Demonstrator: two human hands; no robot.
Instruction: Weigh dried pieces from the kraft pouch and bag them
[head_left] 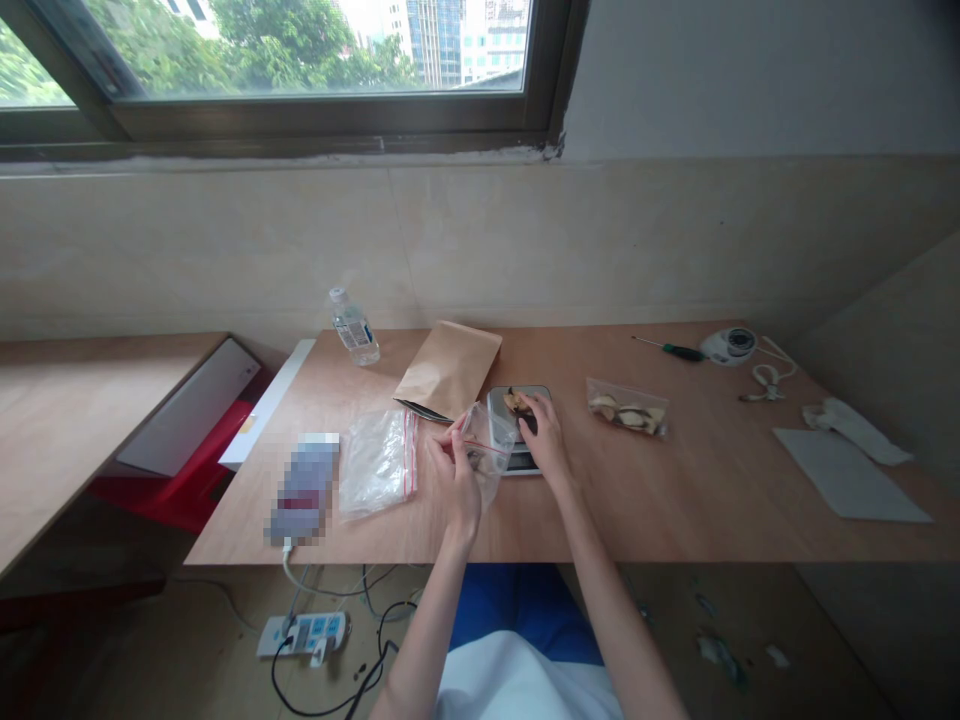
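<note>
My left hand (455,482) pinches the edge of a clear zip bag (489,450) with a red seal line, holding it up beside a digital kitchen scale (522,462). My right hand (544,435) is over the scale, its fingers on dried brown-and-black slices (516,403), possibly mushroom, and seems to pinch one. The bag partly hides the scale. To the left lie a flat zip bag (377,465) and dark tweezers (420,410), partly under a kraft paper pouch (448,370). Another zip bag of dried slices (627,407) lies right of the scale.
A plywood table (600,520) holds a water bottle (352,327), a blurred flat object (304,488), a green-handled screwdriver (670,349), a white corded device (727,346) and grey sheets (847,475). A power strip (304,633) and cables lie on the floor below the front edge.
</note>
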